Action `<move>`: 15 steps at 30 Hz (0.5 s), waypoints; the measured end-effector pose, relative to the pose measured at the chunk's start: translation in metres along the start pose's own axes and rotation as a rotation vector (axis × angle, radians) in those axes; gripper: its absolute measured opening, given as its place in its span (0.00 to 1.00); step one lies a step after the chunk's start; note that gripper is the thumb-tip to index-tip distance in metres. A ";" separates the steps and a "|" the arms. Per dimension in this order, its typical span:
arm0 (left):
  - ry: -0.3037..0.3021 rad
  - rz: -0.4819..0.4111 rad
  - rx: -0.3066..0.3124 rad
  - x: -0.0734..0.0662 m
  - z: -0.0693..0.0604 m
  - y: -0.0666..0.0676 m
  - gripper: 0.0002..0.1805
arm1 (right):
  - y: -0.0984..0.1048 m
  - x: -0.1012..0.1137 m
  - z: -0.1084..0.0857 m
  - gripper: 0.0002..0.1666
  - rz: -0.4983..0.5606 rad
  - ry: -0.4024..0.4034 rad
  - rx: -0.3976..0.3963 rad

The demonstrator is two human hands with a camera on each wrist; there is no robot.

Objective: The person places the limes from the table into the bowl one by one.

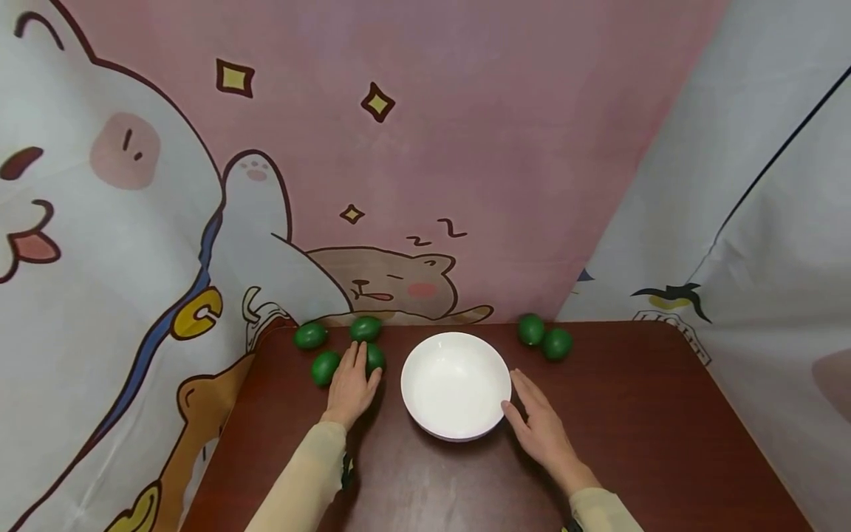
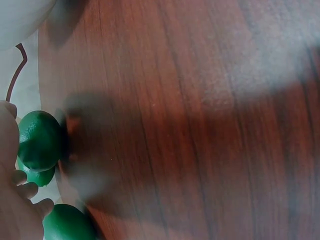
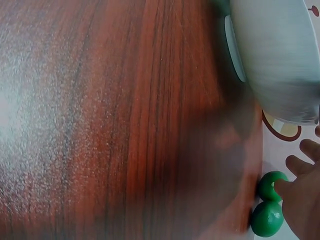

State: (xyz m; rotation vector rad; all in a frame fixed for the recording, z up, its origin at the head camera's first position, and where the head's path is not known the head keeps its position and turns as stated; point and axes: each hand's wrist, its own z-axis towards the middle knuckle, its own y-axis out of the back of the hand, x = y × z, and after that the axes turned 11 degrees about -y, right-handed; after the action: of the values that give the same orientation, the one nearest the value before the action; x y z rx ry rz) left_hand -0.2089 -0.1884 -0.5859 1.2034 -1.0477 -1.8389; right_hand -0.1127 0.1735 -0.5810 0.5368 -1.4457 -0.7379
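In the head view my left hand (image 1: pixel 349 391) reaches over a smooth green lime (image 1: pixel 375 358), its fingers nearly straight and partly covering it. Several limes lie around it, one (image 1: pixel 325 368) left of the fingers and another (image 1: pixel 366 329) beyond the fingertips. The left wrist view shows that hand (image 2: pixel 17 200) beside a lime (image 2: pixel 39 142); contact is unclear. A white bowl (image 1: pixel 455 384) stands upright between the hands, its inside bare. My right hand (image 1: pixel 541 428) is at the bowl's right side, fingers extended, thumb by the rim. In the right wrist view the bowl (image 3: pixel 280 55) is near its fingers.
Two more limes (image 1: pixel 545 337) sit at the back edge, right of the bowl. The dark red wooden table (image 1: pixel 638 414) ends against a pink and white cartoon cloth (image 1: pixel 505 148). Another lime (image 1: pixel 311 336) lies at the back left.
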 end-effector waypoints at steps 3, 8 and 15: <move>0.004 -0.008 -0.001 -0.001 0.002 0.000 0.37 | 0.000 0.000 0.000 0.37 -0.005 0.011 -0.020; 0.007 -0.021 0.011 -0.001 0.002 -0.004 0.37 | -0.001 0.001 -0.001 0.37 0.003 0.009 -0.021; 0.017 -0.026 0.015 0.000 0.003 -0.006 0.37 | -0.002 0.001 -0.003 0.38 0.003 0.009 -0.019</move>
State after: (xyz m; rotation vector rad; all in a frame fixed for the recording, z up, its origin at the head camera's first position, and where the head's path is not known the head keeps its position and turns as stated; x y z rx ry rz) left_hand -0.2122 -0.1847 -0.5909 1.2447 -1.0424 -1.8410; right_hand -0.1101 0.1707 -0.5817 0.5233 -1.4294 -0.7452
